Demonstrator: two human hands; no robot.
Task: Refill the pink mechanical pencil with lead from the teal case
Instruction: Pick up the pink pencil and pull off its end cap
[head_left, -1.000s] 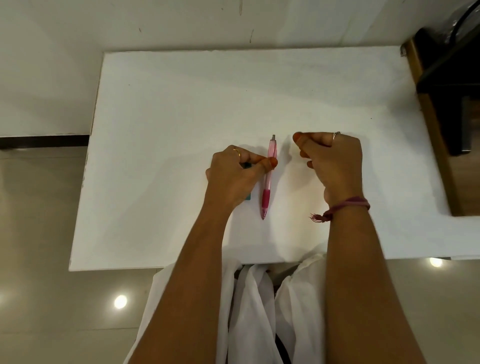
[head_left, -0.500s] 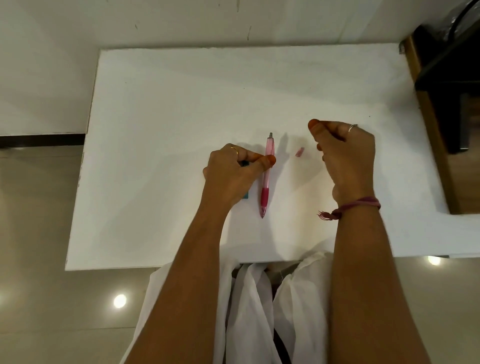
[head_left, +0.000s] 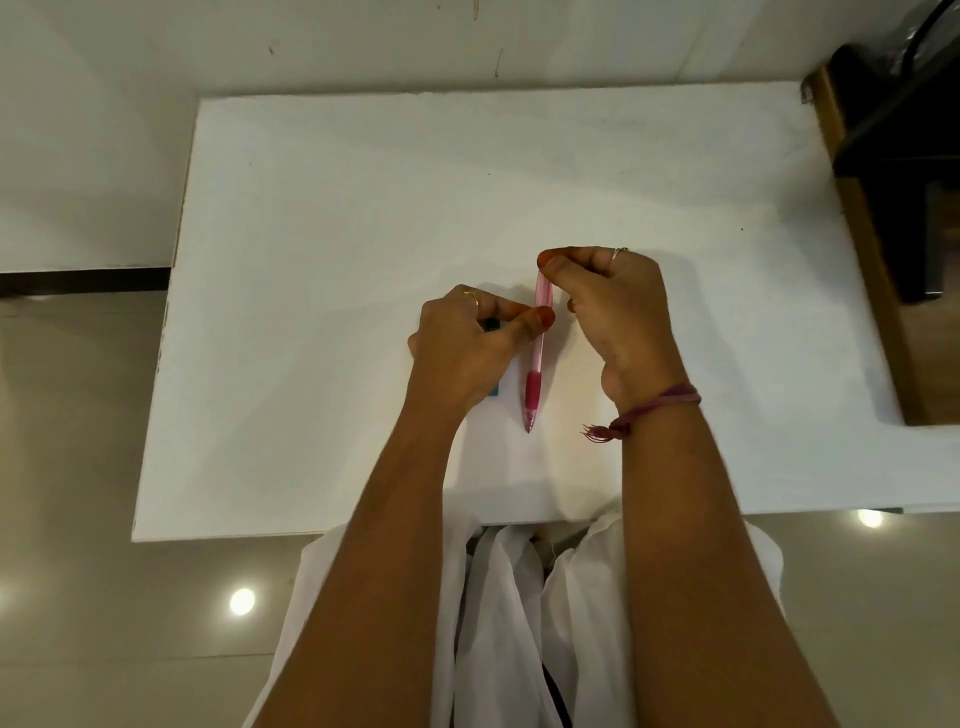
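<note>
The pink mechanical pencil (head_left: 535, 382) lies lengthwise on the white table (head_left: 337, 234), its writing tip toward me. My left hand (head_left: 462, 348) pins its barrel with the thumb. That hand also covers the teal case (head_left: 494, 389), of which only a corner and a dark end show. My right hand (head_left: 613, 306) has thumb and forefinger pinched on the pencil's far end. The small pink cap is not in sight.
A dark wooden piece of furniture (head_left: 883, 234) stands against the table's right edge. White cloth (head_left: 498, 597) hangs in my lap below the near edge. A pale wall runs behind the table's far edge.
My right hand drew away to the right, leaving a small pink cap on the table, then came back to the pencil's far end. The cap no longer shows. The left hand stayed put.
</note>
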